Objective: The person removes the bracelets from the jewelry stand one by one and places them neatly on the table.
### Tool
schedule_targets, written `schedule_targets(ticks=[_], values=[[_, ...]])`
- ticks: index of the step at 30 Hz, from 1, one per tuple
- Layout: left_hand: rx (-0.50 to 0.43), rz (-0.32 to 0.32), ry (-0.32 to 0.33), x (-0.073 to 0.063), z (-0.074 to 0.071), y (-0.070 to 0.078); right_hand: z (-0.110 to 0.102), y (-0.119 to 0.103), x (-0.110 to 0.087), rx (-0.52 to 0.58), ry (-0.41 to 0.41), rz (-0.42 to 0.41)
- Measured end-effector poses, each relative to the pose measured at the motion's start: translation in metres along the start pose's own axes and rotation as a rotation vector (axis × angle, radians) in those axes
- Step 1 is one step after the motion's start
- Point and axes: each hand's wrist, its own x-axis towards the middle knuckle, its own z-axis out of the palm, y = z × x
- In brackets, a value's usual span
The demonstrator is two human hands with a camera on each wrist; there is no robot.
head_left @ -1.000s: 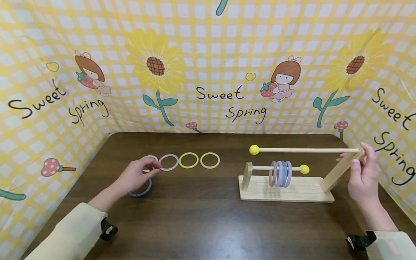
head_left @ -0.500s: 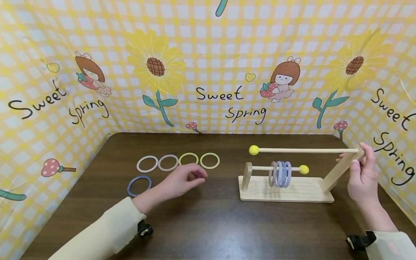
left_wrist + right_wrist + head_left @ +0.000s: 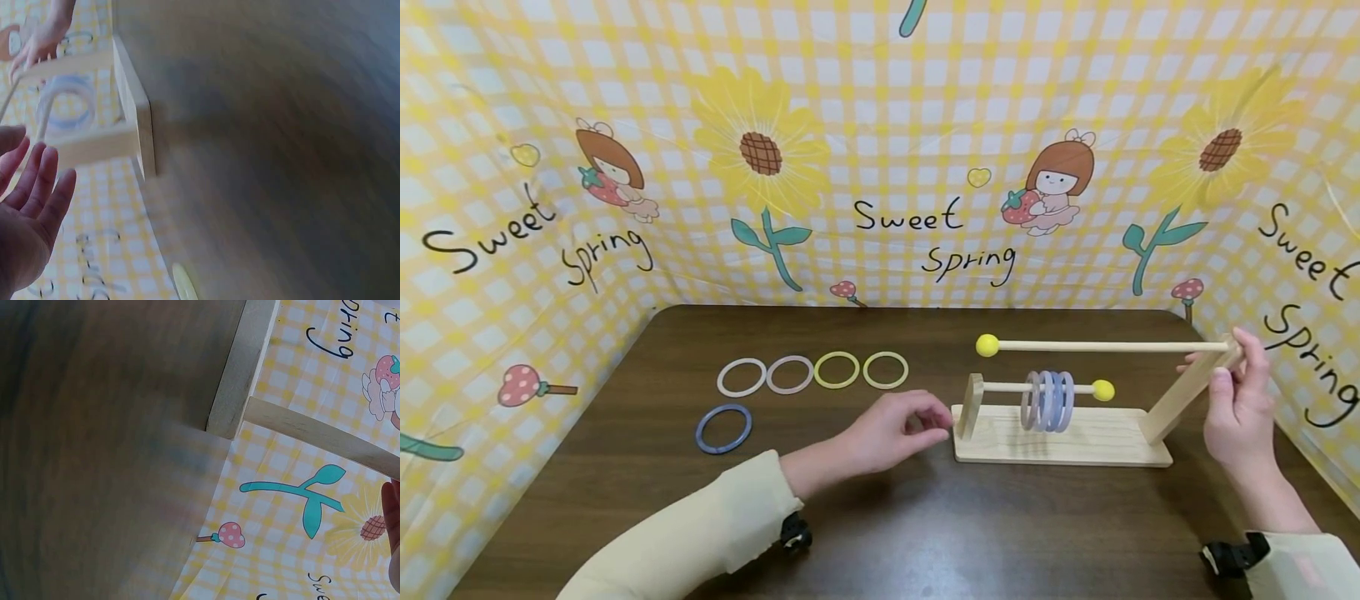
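Observation:
A wooden ring stand (image 3: 1097, 446) stands on the right half of the table, with two rods tipped by yellow balls. Several bluish and lilac rings (image 3: 1047, 402) hang on its lower rod. My right hand (image 3: 1242, 408) grips the top of the tall slanted post (image 3: 1183, 396), thumb in front. Just left of the base, my left hand (image 3: 898, 429) has its fingers loosely bent and holds nothing. In the left wrist view, the left fingers (image 3: 40, 181) spread near the short post (image 3: 94, 147). Only an edge of the right hand (image 3: 392, 531) shows in the right wrist view.
Behind the left hand, a white ring (image 3: 742, 393), a lilac ring (image 3: 790, 391) and two yellow rings (image 3: 837, 387) lie in a row. A blue ring (image 3: 723, 452) lies in front of them. Checked cloth (image 3: 880, 150) walls in the table's back and sides.
My left hand has moved right from above the white ring, past the yellow rings, to the stand's left end. The right hand stays on the post; the rings and stand have not moved.

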Motion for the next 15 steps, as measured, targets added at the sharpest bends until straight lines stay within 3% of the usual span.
schedule_targets(ticks=[8, 15], values=[[-0.135, 0.012, 0.065, 0.013, 0.024, 0.024, 0.000, 0.000, -0.001, -0.002, 0.002, 0.006], [-0.251, -0.032, 0.103, 0.028, 0.043, 0.043, 0.000, 0.001, 0.000, -0.003, 0.012, -0.005]])
